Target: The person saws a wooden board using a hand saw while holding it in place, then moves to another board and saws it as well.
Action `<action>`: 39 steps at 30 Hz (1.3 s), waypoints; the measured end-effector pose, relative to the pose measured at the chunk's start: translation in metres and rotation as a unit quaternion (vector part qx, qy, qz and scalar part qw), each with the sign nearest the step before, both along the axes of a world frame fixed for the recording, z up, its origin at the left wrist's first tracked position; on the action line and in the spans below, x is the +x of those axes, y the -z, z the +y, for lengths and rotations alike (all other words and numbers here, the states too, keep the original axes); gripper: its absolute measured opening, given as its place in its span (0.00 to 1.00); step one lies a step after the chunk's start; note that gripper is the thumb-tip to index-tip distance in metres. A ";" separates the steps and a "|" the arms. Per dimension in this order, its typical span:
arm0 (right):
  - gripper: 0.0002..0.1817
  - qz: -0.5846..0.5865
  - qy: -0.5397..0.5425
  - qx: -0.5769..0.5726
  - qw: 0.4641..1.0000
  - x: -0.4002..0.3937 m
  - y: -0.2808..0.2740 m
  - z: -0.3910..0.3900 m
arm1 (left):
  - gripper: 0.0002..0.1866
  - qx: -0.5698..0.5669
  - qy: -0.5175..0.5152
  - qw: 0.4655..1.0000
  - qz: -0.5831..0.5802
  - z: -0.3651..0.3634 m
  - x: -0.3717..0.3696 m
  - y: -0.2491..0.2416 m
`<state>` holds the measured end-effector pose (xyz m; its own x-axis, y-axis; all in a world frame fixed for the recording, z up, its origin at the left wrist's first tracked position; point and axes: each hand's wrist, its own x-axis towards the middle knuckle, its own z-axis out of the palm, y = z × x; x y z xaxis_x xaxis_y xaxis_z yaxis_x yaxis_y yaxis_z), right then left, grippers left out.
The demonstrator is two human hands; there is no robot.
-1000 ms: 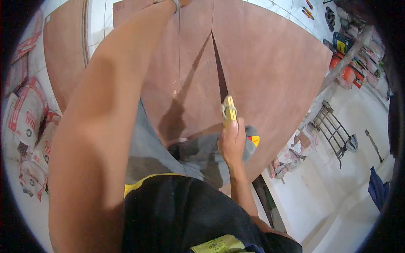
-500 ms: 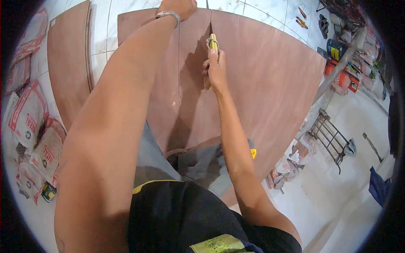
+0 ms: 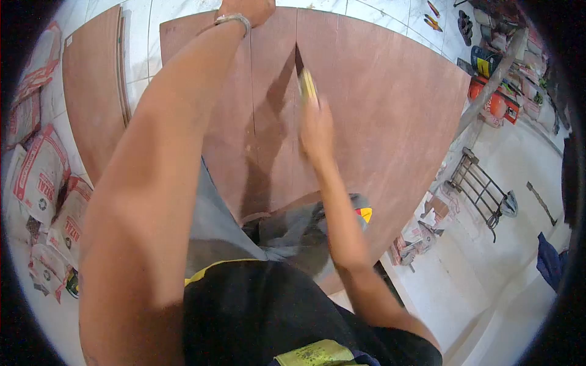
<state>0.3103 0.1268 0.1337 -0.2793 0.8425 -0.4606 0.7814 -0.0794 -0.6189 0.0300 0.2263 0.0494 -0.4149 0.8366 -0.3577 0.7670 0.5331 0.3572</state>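
Currently | right hand [image 3: 317, 131]: gripping yellow handle [image 3: 309, 86], dark tapered blade [image 3: 298, 58] | smooth reddish board [image 3: 390, 110] | left hand [image 3: 257, 8]: state unclear

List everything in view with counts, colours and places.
Large board: one, reddish-brown, centre
Saw: one, yellow handle, over large board
Other boards: at least two, brown, left
Sacks: several, white and red, left
Tools: two-plus, orange, top right
Container: one, black and yellow, upper right
Clutter: uncountable, mixed colours, upper right
Metal frame: one, dark, right
Cloth: one, blue, far right
Tiled floor: one, white, top
Left hand: one, bare, board's far edge
Right hand: one, bare, holding saw
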 end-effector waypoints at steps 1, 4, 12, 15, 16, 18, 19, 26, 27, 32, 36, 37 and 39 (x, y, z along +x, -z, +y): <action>0.26 0.044 0.002 0.030 0.999 -0.024 0.044 0.028 | 0.22 0.006 0.006 1.000 -0.005 0.000 0.001 0.004; 0.26 0.079 0.029 -0.001 0.996 -0.044 0.072 0.055 | 0.22 0.010 0.019 1.000 -0.010 -0.001 -0.003 0.006; 0.13 -0.069 -0.003 -0.067 0.995 0.073 -0.112 -0.079 | 0.21 0.020 0.002 1.000 -0.016 -0.009 -0.003 -0.002; 0.21 -0.004 -0.043 0.020 0.999 0.033 -0.027 -0.028 | 0.21 0.040 -0.006 0.999 -0.032 -0.003 -0.004 0.010; 0.23 0.022 -0.017 0.033 0.999 0.003 0.014 0.002 | 0.21 0.039 0.018 0.999 -0.021 0.004 -0.006 0.021; 0.26 0.066 0.022 0.027 0.997 -0.048 0.074 0.059 | 0.21 0.027 0.060 0.998 0.002 0.005 -0.007 0.023; 0.25 0.083 0.028 0.004 0.996 -0.048 0.074 0.060 | 0.20 0.022 0.021 0.999 -0.010 0.008 -0.010 0.012; 0.16 -0.077 0.000 -0.053 0.996 0.086 -0.091 -0.086 | 0.19 0.050 0.067 0.996 0.033 -0.005 -0.002 0.019; 0.16 -0.053 -0.020 -0.029 0.998 0.084 -0.087 -0.081 | 0.19 0.051 0.076 0.995 0.038 -0.007 -0.006 0.015; 0.22 0.083 0.017 0.041 0.996 -0.009 0.063 0.018 | 0.19 0.001 0.040 0.999 -0.007 0.000 -0.003 0.013; 0.24 0.075 0.031 -0.021 0.996 -0.036 0.095 0.055 | 0.21 0.020 0.039 0.999 0.010 -0.005 -0.001 0.018; 0.24 0.067 0.043 -0.071 0.994 -0.039 0.082 0.057 | 0.21 0.025 0.025 0.999 0.001 -0.005 0.001 0.022; 0.24 0.085 0.051 -0.125 0.987 -0.040 0.070 0.060 | 0.22 0.039 -0.002 0.999 -0.010 0.001 -0.003 0.024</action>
<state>0.2703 0.1872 0.0641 -0.2904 0.7363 -0.6112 0.6478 -0.3188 -0.6919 0.0272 0.2268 0.0256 -0.4122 0.8602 -0.3001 0.7567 0.5067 0.4130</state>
